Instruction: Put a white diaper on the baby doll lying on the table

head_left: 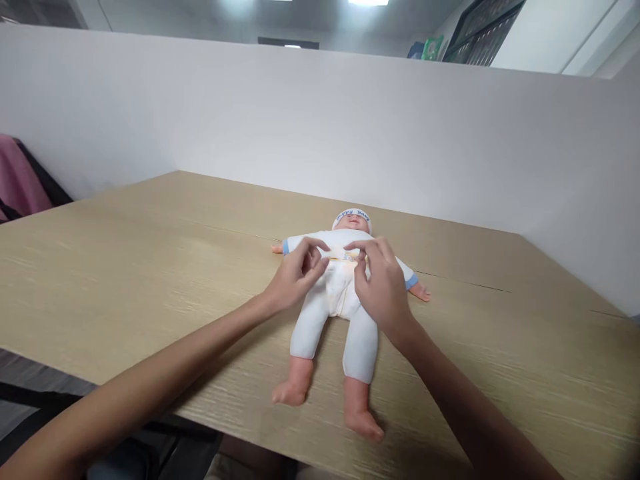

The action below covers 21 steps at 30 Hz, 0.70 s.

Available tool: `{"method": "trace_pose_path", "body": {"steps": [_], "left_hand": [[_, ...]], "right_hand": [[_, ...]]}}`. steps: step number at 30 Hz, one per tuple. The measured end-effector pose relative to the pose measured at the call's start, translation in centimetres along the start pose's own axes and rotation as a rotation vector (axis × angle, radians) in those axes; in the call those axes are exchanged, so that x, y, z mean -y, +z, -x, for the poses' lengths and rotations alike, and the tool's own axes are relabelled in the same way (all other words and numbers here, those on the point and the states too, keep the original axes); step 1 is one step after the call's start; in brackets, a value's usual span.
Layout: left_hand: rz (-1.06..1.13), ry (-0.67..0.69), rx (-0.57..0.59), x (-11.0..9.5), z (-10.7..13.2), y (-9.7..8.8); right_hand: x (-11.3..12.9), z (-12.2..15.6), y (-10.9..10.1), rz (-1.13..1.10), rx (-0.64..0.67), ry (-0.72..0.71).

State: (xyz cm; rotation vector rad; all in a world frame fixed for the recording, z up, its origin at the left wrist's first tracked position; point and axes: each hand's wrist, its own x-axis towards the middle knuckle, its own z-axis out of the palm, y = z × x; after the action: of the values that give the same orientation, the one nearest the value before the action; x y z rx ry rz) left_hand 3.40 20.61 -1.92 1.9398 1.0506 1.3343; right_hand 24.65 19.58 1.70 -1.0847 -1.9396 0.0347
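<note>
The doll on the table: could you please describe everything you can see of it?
The doll is a baby figure lying face up on the wooden table, head away from the camera. It wears a white suit with blue cuffs and a white headband with blue lettering; its plastic-looking hands and feet are bare. Arms are spread, legs point toward the table's near edge. The left hand and right hand rest on its belly, fingertips seemingly pinching the fabric.

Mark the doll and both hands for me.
doll (309, 330): head view, white suit leg.
left hand (295, 277): head view, back of hand.
right hand (384, 288): head view, back of hand.
</note>
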Motion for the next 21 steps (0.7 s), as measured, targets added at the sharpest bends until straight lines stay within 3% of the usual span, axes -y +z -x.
{"method": "trace_pose_path", "body": {"steps": [2,4,7,9,14,21], "left_hand": [[-0.080,0.068,0.225,-1.7,2.0,-0.9],[-0.186,0.139,0.452,-2.6,3.7,-1.6],[-0.330,0.170,0.599,-2.5,5.0,-2.2],[-0.380,0.130,0.572,-1.8,5.2,-2.2],[-0.413,0.020,0.419,-0.2,4.0,-0.6],[-0.494,0.022,0.376,0.1,3.2,1.1]], "right_hand": [[1.6,2.8,-1.4,-0.097,0.042,-0.018],[2.5,5.8,-2.6,-0.217,0.211,0.004],[2.0,8.9,-3.5,-0.253,0.468,0.031],[0.9,9.6,-3.5,-0.195,0.496,0.076],[-1.1,8.6,-2.3,0.017,0.386,0.214],[-0.6,9.2,-0.7,0.221,0.312,0.102]]}}
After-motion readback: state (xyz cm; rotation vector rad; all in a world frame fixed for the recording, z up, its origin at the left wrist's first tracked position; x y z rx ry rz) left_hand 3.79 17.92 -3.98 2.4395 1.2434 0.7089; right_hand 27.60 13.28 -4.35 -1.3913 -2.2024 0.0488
